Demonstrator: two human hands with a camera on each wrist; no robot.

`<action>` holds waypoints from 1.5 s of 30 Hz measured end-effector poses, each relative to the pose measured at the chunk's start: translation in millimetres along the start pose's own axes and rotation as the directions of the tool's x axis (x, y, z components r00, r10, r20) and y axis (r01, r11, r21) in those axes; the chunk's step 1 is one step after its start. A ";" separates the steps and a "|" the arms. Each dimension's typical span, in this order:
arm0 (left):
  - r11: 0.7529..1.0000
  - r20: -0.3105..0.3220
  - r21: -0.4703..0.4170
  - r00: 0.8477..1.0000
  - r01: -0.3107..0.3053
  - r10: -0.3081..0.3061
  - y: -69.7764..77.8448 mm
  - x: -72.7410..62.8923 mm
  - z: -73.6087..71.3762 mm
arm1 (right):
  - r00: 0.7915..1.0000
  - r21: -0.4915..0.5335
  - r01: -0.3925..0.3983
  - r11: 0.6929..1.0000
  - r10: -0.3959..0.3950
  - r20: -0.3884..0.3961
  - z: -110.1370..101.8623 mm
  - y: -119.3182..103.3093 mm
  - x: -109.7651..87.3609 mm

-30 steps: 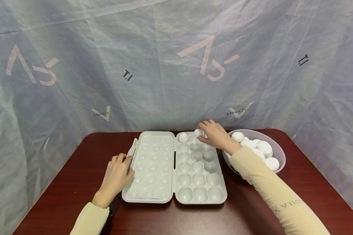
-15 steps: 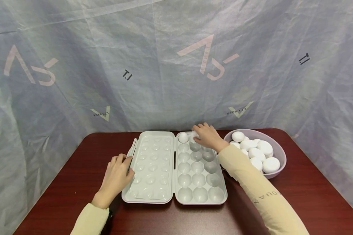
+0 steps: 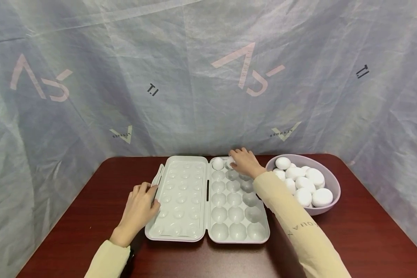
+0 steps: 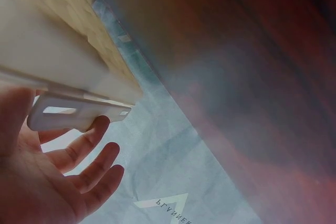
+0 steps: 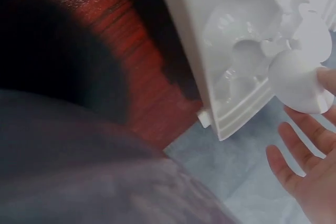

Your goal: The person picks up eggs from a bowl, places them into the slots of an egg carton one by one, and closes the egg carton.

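A white plastic egg box point(image 3: 207, 235) lies unfolded on the table, lid half left, cupped half right. One white egg point(image 3: 217, 164) sits in the far-left cup. My right hand point(image 3: 244, 161) holds a second egg point(image 5: 294, 80) at the neighbouring cup in the far row, thumb on one side and fingertips on the other. At the lid's outer left edge, my left hand point(image 3: 139, 204) holds the latch flap point(image 4: 79, 113); in the left wrist view its fingers bend round the flap. The right hand partly hides the far-right cup.
A pale purple bowl point(image 3: 333, 199) heaped with several white eggs point(image 3: 304, 183) stands right of the box, next to the right forearm. The dark red wooden table point(image 3: 80, 216) ends at a grey fabric backdrop point(image 3: 194, 96) close behind the box.
My right hand has moved slightly left and lowered its egg into the second cup of the far row. The left hand stays at the lid's edge.
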State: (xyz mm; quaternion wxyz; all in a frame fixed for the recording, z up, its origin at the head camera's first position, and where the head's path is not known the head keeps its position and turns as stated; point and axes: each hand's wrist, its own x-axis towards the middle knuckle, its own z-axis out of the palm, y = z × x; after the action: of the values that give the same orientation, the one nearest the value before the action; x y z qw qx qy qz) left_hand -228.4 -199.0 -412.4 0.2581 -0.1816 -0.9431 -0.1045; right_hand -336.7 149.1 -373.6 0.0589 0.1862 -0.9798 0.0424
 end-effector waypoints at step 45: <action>1.000 0.009 0.012 1.000 0.002 -0.002 1.3 -1.2 0.1 | 0.998 -0.020 0.054 0.998 -0.054 0.021 24.7 6.3 7.1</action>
State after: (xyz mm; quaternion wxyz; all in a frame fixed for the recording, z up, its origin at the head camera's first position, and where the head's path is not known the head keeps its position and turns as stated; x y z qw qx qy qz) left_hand -227.0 -198.1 -413.0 0.2548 -0.1796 -0.9450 -0.0985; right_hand -348.0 149.8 -397.6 0.0519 0.2125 -0.9754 0.0290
